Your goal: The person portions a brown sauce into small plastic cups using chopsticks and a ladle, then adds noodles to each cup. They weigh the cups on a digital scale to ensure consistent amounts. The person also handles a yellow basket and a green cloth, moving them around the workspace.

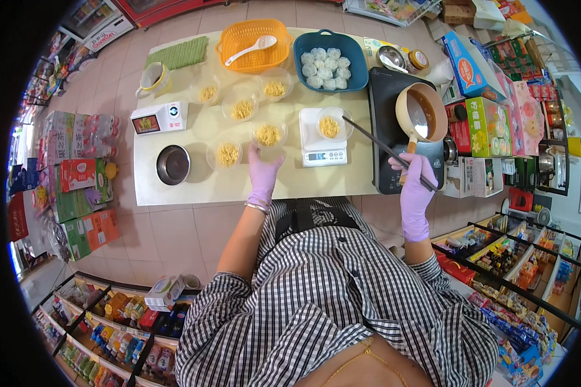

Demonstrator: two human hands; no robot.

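My left hand (264, 171), in a purple glove, is at the near side of a clear bowl of yellow noodles (268, 134), thumb and fingers apart; whether it touches the rim I cannot tell. My right hand (416, 186), also gloved, holds dark chopsticks (380, 144), their tips over the rim of a clear bowl of noodles (329, 127) on a white digital scale (312, 145). Several more such bowls stand farther left, one of them (228, 154) beside my left hand. A saucepan (423, 111) with brown liquid sits on a black induction cooktop (382, 87), beyond my right hand.
On the table (213, 186) stand a metal bowl (173, 165), a white device with a screen (159, 118), a measuring jug (154, 78), a green mat (179, 52), an orange basket (247, 60) with a slotted spoon (252, 50), and a blue basket (331, 35) of clear lidded cups. Boxes (486, 126) crowd the right.
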